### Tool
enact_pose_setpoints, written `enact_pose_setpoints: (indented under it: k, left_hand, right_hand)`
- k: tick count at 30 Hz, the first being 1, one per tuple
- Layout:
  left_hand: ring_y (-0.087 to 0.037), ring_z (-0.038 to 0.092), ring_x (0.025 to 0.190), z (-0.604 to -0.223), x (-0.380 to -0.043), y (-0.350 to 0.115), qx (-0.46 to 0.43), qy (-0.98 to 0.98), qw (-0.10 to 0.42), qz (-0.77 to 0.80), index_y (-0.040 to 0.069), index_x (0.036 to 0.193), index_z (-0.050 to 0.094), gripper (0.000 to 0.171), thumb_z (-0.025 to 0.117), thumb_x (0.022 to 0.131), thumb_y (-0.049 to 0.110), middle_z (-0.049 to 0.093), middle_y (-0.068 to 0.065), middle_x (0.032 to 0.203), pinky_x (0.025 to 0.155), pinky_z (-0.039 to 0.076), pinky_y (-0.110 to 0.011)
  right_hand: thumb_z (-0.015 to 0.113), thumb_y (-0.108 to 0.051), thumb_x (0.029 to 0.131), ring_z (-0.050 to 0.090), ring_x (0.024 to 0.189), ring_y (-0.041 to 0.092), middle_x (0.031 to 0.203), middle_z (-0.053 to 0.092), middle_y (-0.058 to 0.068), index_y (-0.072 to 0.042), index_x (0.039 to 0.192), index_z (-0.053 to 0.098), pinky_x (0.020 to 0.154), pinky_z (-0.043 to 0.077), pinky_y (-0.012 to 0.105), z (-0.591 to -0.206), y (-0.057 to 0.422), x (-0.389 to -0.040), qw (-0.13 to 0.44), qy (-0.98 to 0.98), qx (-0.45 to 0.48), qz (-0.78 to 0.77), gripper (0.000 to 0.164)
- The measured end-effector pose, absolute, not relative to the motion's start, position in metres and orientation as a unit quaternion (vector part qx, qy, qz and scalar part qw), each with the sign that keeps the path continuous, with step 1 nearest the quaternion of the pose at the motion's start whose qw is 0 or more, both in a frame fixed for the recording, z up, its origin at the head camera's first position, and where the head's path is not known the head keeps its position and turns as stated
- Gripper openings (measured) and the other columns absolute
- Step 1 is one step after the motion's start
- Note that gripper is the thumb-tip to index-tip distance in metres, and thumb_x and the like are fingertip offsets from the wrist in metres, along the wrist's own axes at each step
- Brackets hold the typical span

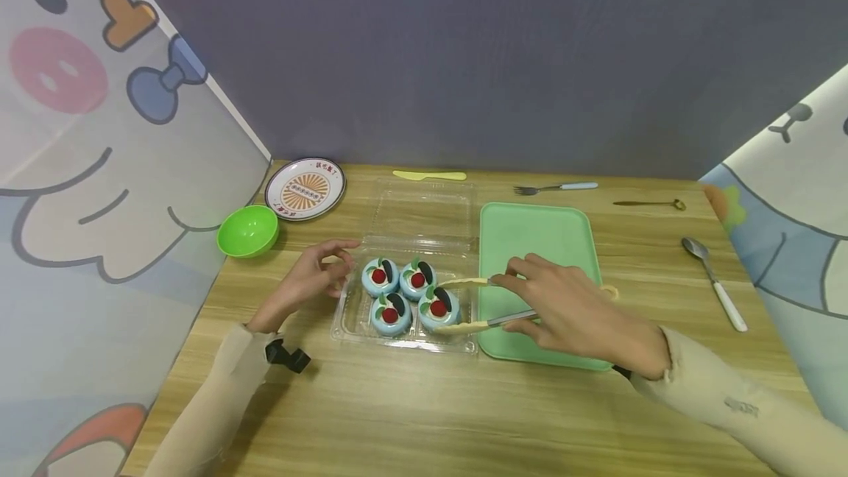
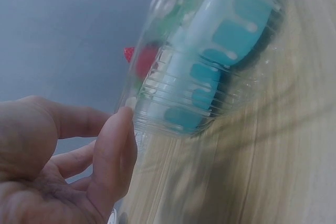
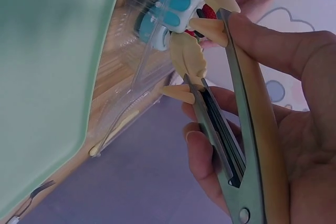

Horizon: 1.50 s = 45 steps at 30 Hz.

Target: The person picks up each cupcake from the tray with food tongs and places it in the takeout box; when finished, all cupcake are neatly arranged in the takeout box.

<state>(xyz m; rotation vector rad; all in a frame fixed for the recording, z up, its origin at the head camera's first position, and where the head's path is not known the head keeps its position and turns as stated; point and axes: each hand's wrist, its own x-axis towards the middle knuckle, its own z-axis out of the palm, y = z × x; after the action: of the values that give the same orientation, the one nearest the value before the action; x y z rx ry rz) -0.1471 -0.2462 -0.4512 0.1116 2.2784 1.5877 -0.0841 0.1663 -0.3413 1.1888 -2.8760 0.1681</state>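
Note:
Several light-blue toy cupcakes (image 1: 390,315) with red berry tops stand in an opened clear plastic container (image 1: 371,338). My left hand (image 1: 314,280) is at the container's left side; in the left wrist view its thumb and finger (image 2: 118,140) pinch the rim. In my right hand (image 1: 563,308) is a pair of metal tongs (image 3: 249,129) with cream-coloured, leaf-shaped tips. The tips are spread on either side of the front right cupcake (image 1: 439,309); whether they press on it I cannot tell. From the right wrist, that cupcake (image 3: 176,9) shows between them.
A green tray (image 1: 539,230) lies right of the container. The container's lid (image 1: 420,208) is folded back. Behind lie a yellow knife (image 1: 429,175) and a fork (image 1: 555,188). A plate (image 1: 278,193) and green bowl (image 1: 248,232) sit left; two spoons (image 1: 715,282) (image 1: 649,203) right.

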Motion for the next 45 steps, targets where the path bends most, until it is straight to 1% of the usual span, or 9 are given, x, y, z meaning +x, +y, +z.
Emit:
enact_pose_setpoints:
  k: [7, 12, 23, 29, 37, 42, 45]
  left_hand:
    - [-0.016, 0.063, 0.068, -0.452, -0.145, -0.246, 0.040, 0.808, 0.176, 0.561, 0.008, 0.141, 0.049, 0.045, 0.058, 0.097, 0.009, 0.054, -0.023, 0.113, 0.053, 0.061, -0.032]
    - [-0.016, 0.062, 0.068, -0.453, -0.144, -0.246, 0.036, 0.804, 0.178, 0.566, 0.008, 0.141, 0.049, 0.045, 0.058, 0.097, 0.008, 0.054, -0.022, 0.113, 0.054, 0.062, -0.033]
    - [-0.017, 0.062, 0.068, -0.449, -0.147, -0.243, 0.044, 0.809, 0.167, 0.562, 0.007, 0.141, 0.049, 0.045, 0.058, 0.096, 0.007, 0.055, -0.021, 0.112, 0.052, 0.061, -0.033]
    - [-0.017, 0.062, 0.069, -0.451, -0.146, -0.245, 0.041, 0.808, 0.175, 0.561, 0.009, 0.141, 0.050, 0.044, 0.058, 0.097, 0.007, 0.055, -0.021, 0.113, 0.051, 0.060, -0.030]
    - [-0.016, 0.062, 0.069, -0.451, -0.142, -0.245, 0.038, 0.808, 0.175, 0.561, 0.010, 0.140, 0.051, 0.044, 0.058, 0.097, 0.008, 0.054, -0.021, 0.113, 0.051, 0.060, -0.030]
    - [-0.018, 0.063, 0.070, -0.451, -0.143, -0.245, 0.037, 0.808, 0.176, 0.561, 0.012, 0.140, 0.051, 0.044, 0.059, 0.096, 0.009, 0.055, -0.021, 0.114, 0.053, 0.061, -0.032]
    - [-0.017, 0.062, 0.070, -0.451, -0.143, -0.245, 0.035, 0.808, 0.176, 0.561, 0.011, 0.140, 0.051, 0.044, 0.058, 0.097, 0.009, 0.054, -0.022, 0.114, 0.053, 0.061, -0.031]
  right_hand:
    - [0.082, -0.046, 0.075, 0.052, 0.081, 0.009, 0.104, 0.061, -0.004, -0.020, 0.124, 0.065, 0.046, 0.035, 0.014, -0.345, 0.158, -0.088, -0.011, -0.915, 0.400, 0.044, 0.058]
    - [0.083, -0.045, 0.074, 0.051, 0.080, 0.010, 0.102, 0.060, -0.004, -0.018, 0.123, 0.066, 0.046, 0.035, 0.014, -0.349, 0.154, -0.092, -0.011, -0.909, 0.416, 0.040, 0.058]
    - [0.084, -0.043, 0.074, 0.056, 0.085, 0.013, 0.107, 0.062, -0.001, -0.017, 0.123, 0.066, 0.047, 0.039, 0.016, -0.347, 0.152, -0.098, -0.014, -0.910, 0.413, 0.032, 0.059]
    - [0.084, -0.044, 0.073, 0.055, 0.087, 0.013, 0.109, 0.061, -0.002, -0.018, 0.126, 0.064, 0.048, 0.040, 0.017, -0.346, 0.153, -0.097, -0.028, -0.915, 0.402, 0.035, 0.062]
    - [0.085, -0.045, 0.072, 0.055, 0.090, 0.011, 0.110, 0.060, -0.004, -0.023, 0.127, 0.063, 0.048, 0.038, 0.016, -0.339, 0.163, -0.095, -0.023, -0.928, 0.369, 0.049, 0.062]
    - [0.083, -0.044, 0.075, 0.052, 0.089, 0.010, 0.108, 0.059, -0.006, -0.023, 0.129, 0.062, 0.051, 0.039, 0.017, -0.330, 0.180, -0.096, -0.017, -0.936, 0.343, 0.076, 0.062]
    - [0.082, -0.042, 0.077, 0.052, 0.085, 0.011, 0.108, 0.059, -0.003, -0.020, 0.130, 0.062, 0.054, 0.040, 0.018, -0.327, 0.194, -0.100, -0.006, -0.943, 0.321, 0.087, 0.061]
